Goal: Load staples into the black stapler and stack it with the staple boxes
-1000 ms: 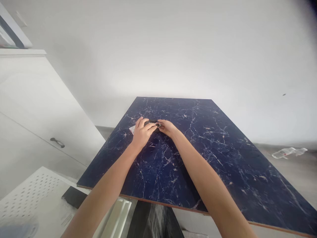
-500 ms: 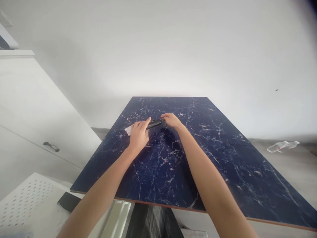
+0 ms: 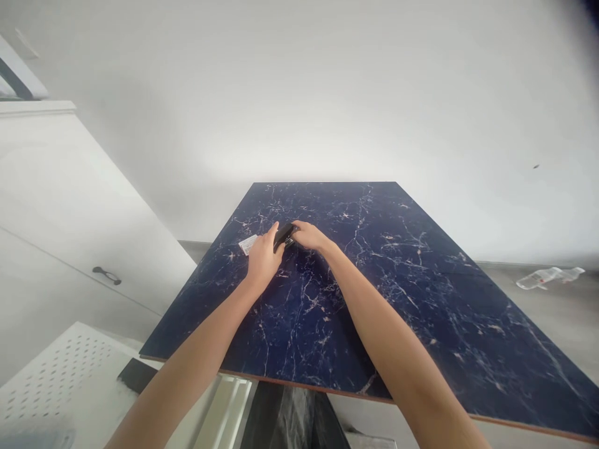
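My left hand [image 3: 263,259] and my right hand [image 3: 311,237] meet near the middle of a dark blue marble-patterned tabletop [image 3: 421,299]. Between them is a slim black utility knife [image 3: 284,236], held up at a tilt. The fingers of my left hand wrap its near side, and my right fingers press against its other end. Its blade end is hidden by my right hand. A small white paper label [image 3: 248,244] lies on the tabletop just left of my left hand, partly covered by it.
A white cabinet with a dark handle [image 3: 107,275] stands to the left. A white perforated panel [image 3: 60,380] lies low on the left. A flattened plastic bottle [image 3: 547,277] lies on the grey floor right of the table. A dark table base [image 3: 290,418] shows below the near edge.
My hands have come closer together. The black knife has turned from lying lengthwise between them to a steeper, shorter-looking tilt. The view has shifted slightly.
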Available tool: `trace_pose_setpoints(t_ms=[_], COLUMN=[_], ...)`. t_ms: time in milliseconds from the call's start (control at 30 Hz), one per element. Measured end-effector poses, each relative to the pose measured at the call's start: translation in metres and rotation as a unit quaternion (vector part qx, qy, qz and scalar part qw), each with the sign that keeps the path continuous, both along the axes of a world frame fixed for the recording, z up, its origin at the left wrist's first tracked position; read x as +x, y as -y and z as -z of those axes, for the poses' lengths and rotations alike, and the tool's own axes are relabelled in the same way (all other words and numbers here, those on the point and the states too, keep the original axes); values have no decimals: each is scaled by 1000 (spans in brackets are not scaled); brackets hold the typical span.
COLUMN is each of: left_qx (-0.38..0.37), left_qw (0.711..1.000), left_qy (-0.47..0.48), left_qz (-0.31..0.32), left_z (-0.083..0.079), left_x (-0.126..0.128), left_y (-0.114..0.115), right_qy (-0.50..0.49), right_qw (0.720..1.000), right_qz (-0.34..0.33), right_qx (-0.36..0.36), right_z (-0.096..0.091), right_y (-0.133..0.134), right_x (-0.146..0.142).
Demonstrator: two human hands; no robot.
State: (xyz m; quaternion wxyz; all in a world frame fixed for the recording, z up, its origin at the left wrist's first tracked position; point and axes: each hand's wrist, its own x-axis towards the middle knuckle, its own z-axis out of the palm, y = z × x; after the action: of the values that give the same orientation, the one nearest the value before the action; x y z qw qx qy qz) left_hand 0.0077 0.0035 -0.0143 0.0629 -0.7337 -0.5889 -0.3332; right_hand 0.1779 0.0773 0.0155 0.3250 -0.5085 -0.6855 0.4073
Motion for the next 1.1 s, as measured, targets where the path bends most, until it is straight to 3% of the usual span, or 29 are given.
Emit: trace_pose_setpoints(t_ms=[233, 333, 433, 500, 567, 633, 667, 867, 967, 1033, 1100], left_qx=[2, 11, 24, -53, -190, -275, -280, -106, -88, -93, -148], left_qw=[1000, 1000, 999, 994, 975, 956, 955, 985, 993, 991, 978], left_qy=[-22, -13, 15, 24, 16, -6, -20, -77, -46, -35, -46], left_qz=[13, 22, -34, -90, -117, -107, -98, -113, -63, -92, -139], left_z=[9, 3, -13, -21, -25, -23, -21, -15, -21, -24, -23], left_x=[-2, -5, -25, -47, -68, -81, -84, -73, -70, -71, -73], left_y=[-4, -5, -12, -18, -24, -27, -28, -21, -20, -20, -21], right_qy=[-109, -38, 87, 135, 177, 210, 220, 159, 126, 119, 120], right_qw=[986, 996, 995, 989, 981, 972, 969, 980, 984, 985, 985], right_qz=[-33, -14, 22, 12, -35, -83, -98, -94, -87, -88, -88], right_qx=[-119, -77, -40, -55, -67, -65, -59, -78, -87, -88, -88], right_z=[2, 1, 2, 2, 2, 2, 2, 11, 15, 16, 16], right_y=[10, 6, 2, 2, 4, 8, 10, 10, 8, 8, 8], right_x=[-2, -1, 1, 1, -1, -4, -6, -8, -7, -7, -6])
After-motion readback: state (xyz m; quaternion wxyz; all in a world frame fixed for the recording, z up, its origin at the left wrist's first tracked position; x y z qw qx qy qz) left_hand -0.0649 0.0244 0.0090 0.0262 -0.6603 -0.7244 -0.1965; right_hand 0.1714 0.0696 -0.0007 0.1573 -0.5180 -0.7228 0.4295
